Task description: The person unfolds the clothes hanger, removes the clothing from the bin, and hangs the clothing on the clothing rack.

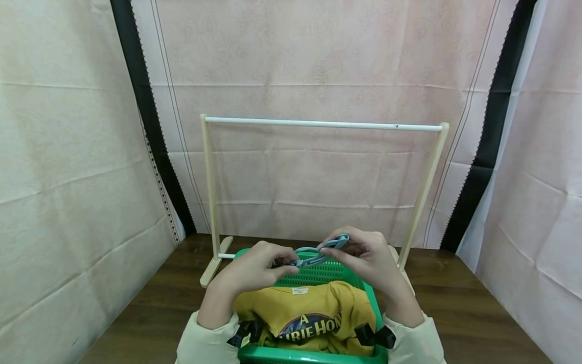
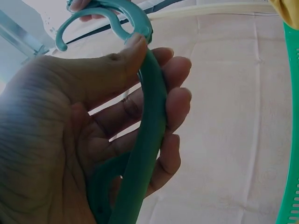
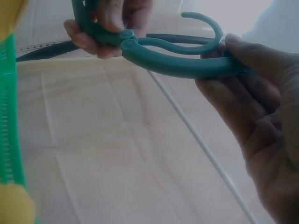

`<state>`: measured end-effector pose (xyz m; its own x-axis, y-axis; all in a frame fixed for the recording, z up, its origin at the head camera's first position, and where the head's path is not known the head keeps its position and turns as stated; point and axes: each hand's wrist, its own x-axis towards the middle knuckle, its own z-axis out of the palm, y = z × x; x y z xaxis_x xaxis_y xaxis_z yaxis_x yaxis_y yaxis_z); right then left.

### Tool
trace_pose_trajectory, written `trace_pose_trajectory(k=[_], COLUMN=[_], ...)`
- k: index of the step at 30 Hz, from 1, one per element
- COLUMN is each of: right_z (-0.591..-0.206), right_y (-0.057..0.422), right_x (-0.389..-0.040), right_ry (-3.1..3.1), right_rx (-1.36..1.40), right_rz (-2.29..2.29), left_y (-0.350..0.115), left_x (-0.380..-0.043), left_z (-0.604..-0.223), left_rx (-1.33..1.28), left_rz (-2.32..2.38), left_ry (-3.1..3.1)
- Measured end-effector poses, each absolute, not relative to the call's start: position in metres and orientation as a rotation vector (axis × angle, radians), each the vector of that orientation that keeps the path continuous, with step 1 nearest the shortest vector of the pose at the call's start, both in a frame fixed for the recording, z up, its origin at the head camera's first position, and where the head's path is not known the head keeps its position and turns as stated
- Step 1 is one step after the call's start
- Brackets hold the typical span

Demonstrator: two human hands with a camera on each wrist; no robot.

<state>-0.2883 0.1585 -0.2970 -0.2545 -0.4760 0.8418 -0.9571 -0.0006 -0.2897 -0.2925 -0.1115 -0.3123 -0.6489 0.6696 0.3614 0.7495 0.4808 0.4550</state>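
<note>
A teal plastic folding hanger (image 3: 173, 65) with a curved hook (image 3: 217, 35) spans both hands above the basket. My left hand (image 1: 259, 265) grips one arm of the hanger; in the left wrist view the thumb presses it near the hinge and the fingers wrap round behind. The other arm is pinched between thumb and fingers of my right hand (image 1: 366, 255). Below them a yellow shirt (image 1: 291, 306) with a printed front and a white neck label lies in a green plastic basket (image 1: 313, 356).
Behind the basket stands a rack with pale uprights (image 1: 209, 187) and a white top bar (image 1: 318, 123). The brown wooden table (image 1: 150, 313) is enclosed by light cloth walls (image 1: 318, 55) with black strips at the corners.
</note>
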Motion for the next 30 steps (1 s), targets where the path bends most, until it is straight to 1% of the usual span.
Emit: trace_pose_trajectory(k=[21, 30], right_z=[-0.2982, -0.2971], right_y=[0.1617, 0.1651], right_x=[-0.2914, -0.2884], right_ry=[-1.745, -1.829], right_rx=[1.519, 1.463], right_rz=[1.238, 1.271], left_y=[-0.1034, -0.1076], left_x=[-0.2861, -0.2876], left_z=[-0.3089, -0.3096], left_rx=[-1.227, -1.247], left_rz=[-0.799, -0.838], left_ry=[-2.407, -2.370])
